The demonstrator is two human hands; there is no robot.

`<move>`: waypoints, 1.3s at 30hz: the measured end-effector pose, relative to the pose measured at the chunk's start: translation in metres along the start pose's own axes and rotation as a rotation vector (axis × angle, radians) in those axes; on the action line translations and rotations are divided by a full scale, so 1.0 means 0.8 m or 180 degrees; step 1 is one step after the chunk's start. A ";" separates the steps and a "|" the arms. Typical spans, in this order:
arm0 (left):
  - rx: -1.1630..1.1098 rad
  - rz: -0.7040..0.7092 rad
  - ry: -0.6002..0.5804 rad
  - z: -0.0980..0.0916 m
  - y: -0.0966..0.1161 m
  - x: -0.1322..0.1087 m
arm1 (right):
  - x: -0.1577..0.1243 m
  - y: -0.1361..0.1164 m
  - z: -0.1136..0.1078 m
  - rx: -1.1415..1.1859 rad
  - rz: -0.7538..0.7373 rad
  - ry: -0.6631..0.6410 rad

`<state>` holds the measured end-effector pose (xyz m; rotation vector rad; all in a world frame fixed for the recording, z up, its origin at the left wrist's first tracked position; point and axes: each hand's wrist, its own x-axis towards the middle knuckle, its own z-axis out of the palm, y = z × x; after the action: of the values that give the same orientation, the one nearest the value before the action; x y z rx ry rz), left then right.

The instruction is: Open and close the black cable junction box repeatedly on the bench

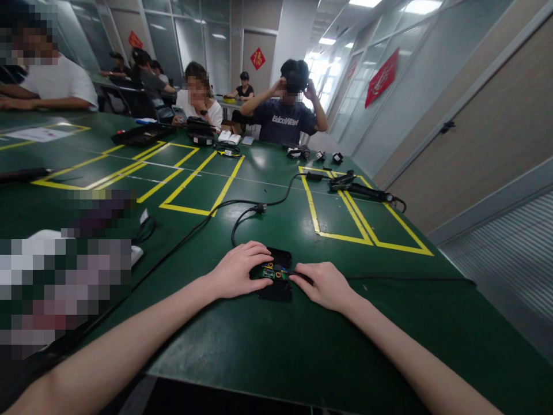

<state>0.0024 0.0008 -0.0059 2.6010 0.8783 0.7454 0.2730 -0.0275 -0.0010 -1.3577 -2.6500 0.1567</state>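
Observation:
In the head view, a small green circuit board [268, 274] with yellow and blue wires lies between two black plastic case halves. One case half [281, 255] is behind the board and the other [275, 291] is in front. My left hand [237, 270] grips the board from the left, thumb at its near side and fingers at its far side. My right hand [325, 283] pinches a black cable [306, 278] where it meets the board's right side. The fingertips partly hide the board's ends and the wire joints.
A power plug [260, 208] on a black cord rests beyond my hands. A black hand-held appliance [358, 188] lies at the far right on the green table [345, 346], among yellow tape outlines. A black tray [142, 134] stands far left. Several people sit around; blurred items fill the left.

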 end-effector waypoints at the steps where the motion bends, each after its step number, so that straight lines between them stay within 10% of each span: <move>1: 0.0000 0.0007 0.0022 0.000 -0.003 0.000 | 0.002 -0.003 -0.001 -0.0115 0.0060 -0.0057; 25: -0.0242 -0.0185 0.0221 -0.020 -0.013 -0.004 | 0.002 -0.004 0.005 -0.0099 0.0227 0.0098; 39: -0.0190 -0.0357 -0.0360 -0.033 -0.020 -0.003 | 0.003 -0.001 0.007 0.0181 0.0380 0.0410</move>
<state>-0.0213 0.0145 0.0079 2.4911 0.9441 0.5794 0.2696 -0.0262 -0.0057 -1.4565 -2.4428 0.1522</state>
